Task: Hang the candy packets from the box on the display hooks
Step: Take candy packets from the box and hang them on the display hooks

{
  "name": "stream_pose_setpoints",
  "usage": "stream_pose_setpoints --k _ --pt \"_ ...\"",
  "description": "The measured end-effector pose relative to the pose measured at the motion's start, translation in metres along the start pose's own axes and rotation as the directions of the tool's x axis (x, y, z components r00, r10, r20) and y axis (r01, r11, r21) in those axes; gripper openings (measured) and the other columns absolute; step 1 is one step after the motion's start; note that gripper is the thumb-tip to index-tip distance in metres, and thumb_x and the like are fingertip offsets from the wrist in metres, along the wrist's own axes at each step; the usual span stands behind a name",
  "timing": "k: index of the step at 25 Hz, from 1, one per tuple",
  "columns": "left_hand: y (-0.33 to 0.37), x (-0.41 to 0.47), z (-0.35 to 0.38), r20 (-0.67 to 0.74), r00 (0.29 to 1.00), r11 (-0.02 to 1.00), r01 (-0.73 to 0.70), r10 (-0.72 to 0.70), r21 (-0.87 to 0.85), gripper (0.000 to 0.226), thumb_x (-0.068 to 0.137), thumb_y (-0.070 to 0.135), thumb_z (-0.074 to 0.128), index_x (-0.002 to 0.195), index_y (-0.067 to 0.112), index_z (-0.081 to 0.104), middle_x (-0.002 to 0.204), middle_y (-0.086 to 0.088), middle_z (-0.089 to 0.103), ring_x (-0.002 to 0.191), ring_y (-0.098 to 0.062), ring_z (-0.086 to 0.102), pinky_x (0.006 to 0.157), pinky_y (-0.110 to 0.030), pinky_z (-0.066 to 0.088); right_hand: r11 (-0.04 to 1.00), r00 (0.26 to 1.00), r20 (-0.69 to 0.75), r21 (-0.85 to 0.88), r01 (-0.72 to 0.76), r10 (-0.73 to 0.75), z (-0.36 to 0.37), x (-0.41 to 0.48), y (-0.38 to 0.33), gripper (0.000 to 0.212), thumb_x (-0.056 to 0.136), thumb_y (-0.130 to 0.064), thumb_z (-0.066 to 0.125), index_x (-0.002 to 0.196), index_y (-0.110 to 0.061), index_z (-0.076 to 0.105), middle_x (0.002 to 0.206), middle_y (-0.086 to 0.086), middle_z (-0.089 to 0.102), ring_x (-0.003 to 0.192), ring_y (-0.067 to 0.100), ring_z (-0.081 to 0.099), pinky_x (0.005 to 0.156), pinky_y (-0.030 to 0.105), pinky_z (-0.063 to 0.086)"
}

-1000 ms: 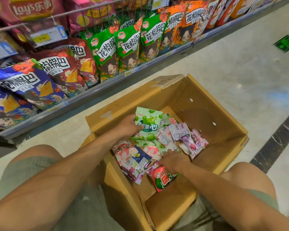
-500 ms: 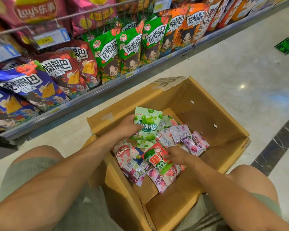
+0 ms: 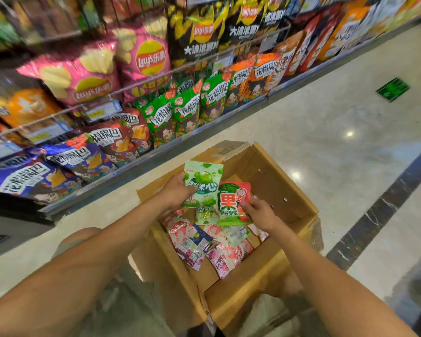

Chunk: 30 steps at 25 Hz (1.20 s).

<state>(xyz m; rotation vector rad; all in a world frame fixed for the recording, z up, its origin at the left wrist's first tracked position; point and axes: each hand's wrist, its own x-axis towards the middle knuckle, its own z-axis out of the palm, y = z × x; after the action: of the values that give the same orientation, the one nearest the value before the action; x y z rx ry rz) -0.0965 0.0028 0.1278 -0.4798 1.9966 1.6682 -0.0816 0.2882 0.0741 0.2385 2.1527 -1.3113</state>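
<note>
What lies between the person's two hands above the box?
Head view: a green packet in the left hand and, beside it, a red packet in the right hand.

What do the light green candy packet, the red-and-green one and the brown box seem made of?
Light green candy packet, gripped by the left hand: probably thin plastic film, slightly glossy; sealed top edge. Red-and-green candy packet, held by the right hand: likely the same film; it shines and bends. Brown box: corrugated cardboard, matte; fluting shows on a flap edge.

I read Lay's乐事 on the pink chip bag (image 3: pixel 146 57), 花椒锅巴 on the green snack bags (image 3: pixel 185 110), 果滋果心 on the green candy packet (image 3: pixel 204 182), and a big 果 on the red candy packet (image 3: pixel 230 205).
</note>
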Motion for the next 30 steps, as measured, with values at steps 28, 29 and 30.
stream_pose_setpoints --k 28,29,30 --pt "0.409 -0.521 -0.164 -0.534 0.804 0.935 -0.349 0.262 -0.067 0.086 0.080 0.057 0.082 0.149 0.021 0.045 0.136 -0.005 0.066 0.109 -0.029 0.071 0.082 -0.041 0.059 0.757 0.754 0.171 -0.060 0.650 -0.634 -0.144 -0.400 -0.584 0.031 0.107 -0.037 0.052 0.082 -0.022 0.064 0.078 -0.009 0.063 0.074 0.006 0.059 0.070 0.025 0.042" --pt "0.407 -0.535 -0.167 -0.574 0.782 0.925 -0.366 0.245 -0.103 0.073 0.087 0.046 0.080 0.147 0.018 0.048 0.132 -0.007 0.068 0.103 -0.026 0.073 0.077 -0.038 0.061 0.736 0.733 0.184 -0.064 0.674 -0.655 -0.135 -0.404 -0.592 0.036 0.107 -0.039 0.053 0.080 -0.017 0.063 0.075 -0.003 0.062 0.070 0.011 0.058 0.068 0.026 0.042" --pt "0.403 -0.548 -0.170 -0.593 0.759 0.912 -0.399 0.268 -0.099 0.052 0.096 0.028 0.074 0.141 0.013 0.053 0.122 -0.007 0.072 0.089 -0.017 0.075 0.068 -0.029 0.059 0.722 0.720 0.199 -0.079 0.688 -0.664 -0.125 -0.407 -0.598 0.042 0.105 -0.043 0.054 0.079 -0.011 0.061 0.073 0.007 0.059 0.067 0.018 0.056 0.066 0.029 0.040"
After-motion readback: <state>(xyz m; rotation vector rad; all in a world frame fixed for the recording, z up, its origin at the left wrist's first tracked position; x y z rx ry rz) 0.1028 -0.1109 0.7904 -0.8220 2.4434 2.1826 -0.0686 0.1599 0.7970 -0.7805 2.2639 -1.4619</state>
